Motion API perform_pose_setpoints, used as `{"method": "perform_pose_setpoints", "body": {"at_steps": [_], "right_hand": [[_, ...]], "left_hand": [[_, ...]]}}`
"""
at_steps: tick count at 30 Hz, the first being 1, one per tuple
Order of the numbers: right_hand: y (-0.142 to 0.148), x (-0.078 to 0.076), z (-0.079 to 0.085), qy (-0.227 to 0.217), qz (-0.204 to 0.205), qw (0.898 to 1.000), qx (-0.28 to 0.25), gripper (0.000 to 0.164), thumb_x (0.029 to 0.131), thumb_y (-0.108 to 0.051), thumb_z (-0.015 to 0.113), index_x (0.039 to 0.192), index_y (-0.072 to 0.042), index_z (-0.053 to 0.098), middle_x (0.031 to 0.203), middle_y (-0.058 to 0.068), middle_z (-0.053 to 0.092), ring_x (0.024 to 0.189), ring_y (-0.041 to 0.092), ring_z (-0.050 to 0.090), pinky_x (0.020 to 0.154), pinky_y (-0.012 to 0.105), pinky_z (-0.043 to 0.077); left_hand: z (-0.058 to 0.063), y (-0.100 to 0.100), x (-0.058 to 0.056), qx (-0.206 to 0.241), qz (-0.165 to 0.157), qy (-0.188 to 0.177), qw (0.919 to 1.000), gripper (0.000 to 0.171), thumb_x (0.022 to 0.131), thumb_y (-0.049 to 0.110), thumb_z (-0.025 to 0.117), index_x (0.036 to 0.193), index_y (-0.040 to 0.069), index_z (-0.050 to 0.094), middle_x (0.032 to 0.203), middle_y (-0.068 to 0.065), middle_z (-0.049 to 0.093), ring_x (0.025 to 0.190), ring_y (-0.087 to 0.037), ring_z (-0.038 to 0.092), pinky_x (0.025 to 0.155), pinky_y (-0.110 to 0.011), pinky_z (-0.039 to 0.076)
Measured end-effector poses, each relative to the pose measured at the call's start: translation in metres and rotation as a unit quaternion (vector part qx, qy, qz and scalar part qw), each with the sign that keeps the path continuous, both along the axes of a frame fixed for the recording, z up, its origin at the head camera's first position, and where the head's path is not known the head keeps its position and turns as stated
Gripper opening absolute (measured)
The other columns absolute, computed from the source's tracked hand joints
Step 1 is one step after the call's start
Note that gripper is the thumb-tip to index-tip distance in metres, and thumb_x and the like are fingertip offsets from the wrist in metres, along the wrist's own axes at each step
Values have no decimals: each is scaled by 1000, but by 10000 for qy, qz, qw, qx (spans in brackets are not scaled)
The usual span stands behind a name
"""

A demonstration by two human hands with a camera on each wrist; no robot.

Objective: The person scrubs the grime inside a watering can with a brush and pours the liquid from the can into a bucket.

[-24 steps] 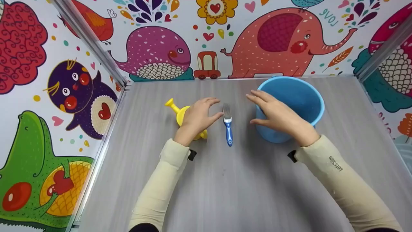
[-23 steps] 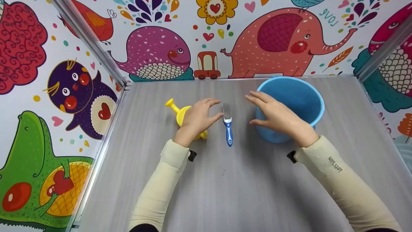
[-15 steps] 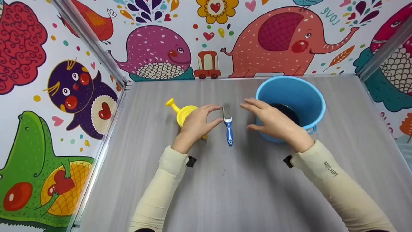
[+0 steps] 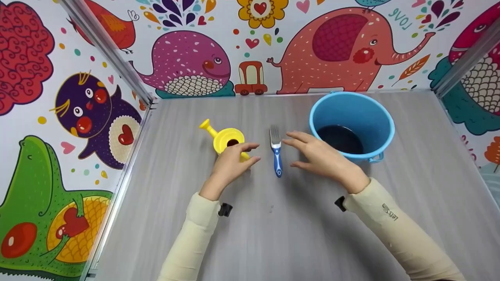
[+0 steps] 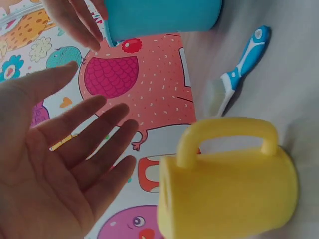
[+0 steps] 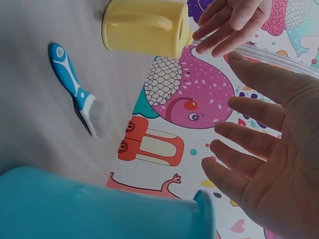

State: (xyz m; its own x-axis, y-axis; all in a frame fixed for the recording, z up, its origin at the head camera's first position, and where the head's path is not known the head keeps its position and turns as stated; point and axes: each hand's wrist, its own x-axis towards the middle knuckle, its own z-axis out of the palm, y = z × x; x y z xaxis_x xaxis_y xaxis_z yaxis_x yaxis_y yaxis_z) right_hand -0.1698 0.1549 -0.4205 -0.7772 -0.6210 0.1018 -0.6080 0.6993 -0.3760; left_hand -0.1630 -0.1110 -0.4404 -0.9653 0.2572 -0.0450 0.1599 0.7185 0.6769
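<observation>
My left hand (image 4: 230, 166) hovers with loosely spread fingers above the handle side of a yellow watering can (image 4: 221, 137), hiding part of it. In the left wrist view a gap shows between that palm and the can (image 5: 229, 194). My right hand (image 4: 322, 158), also spread and holding nothing, hangs between the brush and a blue bucket (image 4: 369, 119). Between both hands a brush (image 4: 277, 154) with a blue-and-white handle lies on the table, bristles away from me. The bucket's bottom looks dark; whether that is liquid, I cannot tell.
The grey table (image 4: 269, 242) ends at a printed back wall (image 4: 254, 50) and a left side wall (image 4: 129, 105), joined by metal rails. A small handle lug (image 4: 377, 157) sticks out from the bucket's near side. Small spots (image 4: 271, 208) mark the tabletop.
Both hands have drawn back toward me, the right one also moving left, away from the bucket. More of the can's top and the bucket's dark bottom now shows. The objects stay put.
</observation>
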Motion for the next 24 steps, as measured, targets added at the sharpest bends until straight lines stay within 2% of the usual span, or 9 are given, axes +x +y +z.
{"method": "perform_pose_setpoints", "body": {"at_steps": [7,19,24], "right_hand": [[-2,2,-16,-422,108,9990,-135,63,87,-28,77,143,-13,53,149,10,52,137,30,51,107,47,46],[-4,8,-44,-909,44,9958,-55,59,90,-26,74,144,-14,53,148,10,52,137,28,51,108,47,45],[-3,8,-53,-952,-46,9954,-42,57,90,-22,74,142,-13,54,148,11,53,137,29,51,108,48,45]], "left_hand": [[-15,-16,6,524,210,-254,9981,39,94,29,70,130,14,65,131,-2,67,124,-22,61,110,-41,44],[-39,-30,11,912,130,-429,9948,34,94,23,69,123,6,66,122,-11,70,117,-29,65,103,-47,49],[-49,-33,12,914,267,-549,9939,34,95,24,67,123,5,66,124,-12,69,116,-31,65,102,-49,48]]}}
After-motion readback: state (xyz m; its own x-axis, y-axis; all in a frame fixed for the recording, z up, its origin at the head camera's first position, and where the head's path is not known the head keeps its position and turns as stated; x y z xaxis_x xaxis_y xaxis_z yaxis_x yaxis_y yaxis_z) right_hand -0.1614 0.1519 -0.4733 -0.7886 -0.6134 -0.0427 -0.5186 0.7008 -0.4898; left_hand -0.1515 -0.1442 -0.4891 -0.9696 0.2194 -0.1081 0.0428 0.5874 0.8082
